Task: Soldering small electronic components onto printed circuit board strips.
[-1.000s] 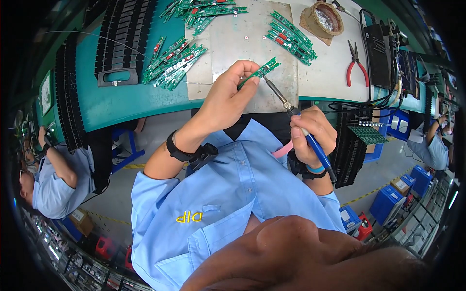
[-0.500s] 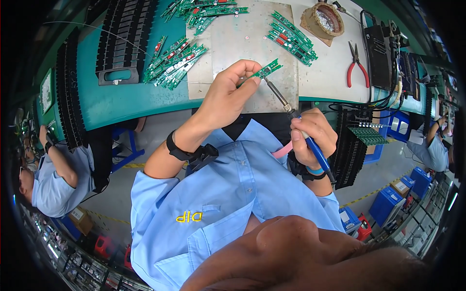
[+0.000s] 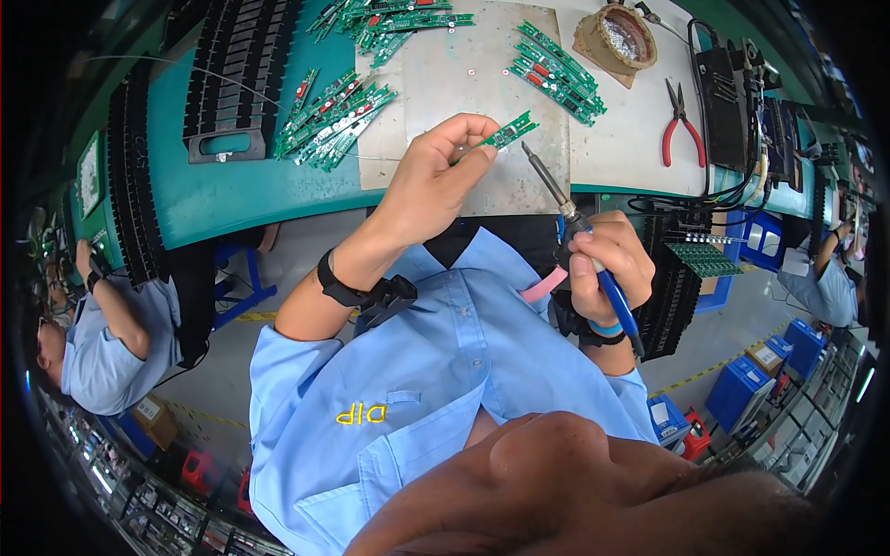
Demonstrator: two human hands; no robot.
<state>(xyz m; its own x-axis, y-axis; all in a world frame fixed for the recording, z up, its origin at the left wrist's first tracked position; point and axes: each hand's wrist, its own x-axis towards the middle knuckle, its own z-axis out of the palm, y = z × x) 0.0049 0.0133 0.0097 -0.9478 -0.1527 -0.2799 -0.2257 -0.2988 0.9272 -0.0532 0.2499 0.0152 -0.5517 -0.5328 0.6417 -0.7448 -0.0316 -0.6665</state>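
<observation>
Between the thumb and fingers of my left hand [image 3: 450, 167] is a narrow green circuit board [image 3: 513, 132], tilted up to the right above the bench's near edge. My right hand [image 3: 612, 264] grips a blue-handled soldering iron [image 3: 549, 182], its metal tip pointing up and left. That tip is a small gap away from the board, just to its lower right. A thin wire [image 3: 371, 157], perhaps solder, runs leftward from beside my left hand; its end there is hidden. Similar boards lie in a heap [image 3: 338, 120] to the left and a stack [image 3: 561, 74] to the right.
A round brown tin [image 3: 616, 39] sits at the back right, with red-handled pliers [image 3: 681, 128] nearer. Cables trail from a black unit [image 3: 718, 88] on the right. Black slotted racks [image 3: 236, 74] stand at left. Another person [image 3: 120, 324] works at far left.
My right hand has drawn the soldering iron slightly right and down, so its tip has come away from the board. My left hand and the board have barely moved.
</observation>
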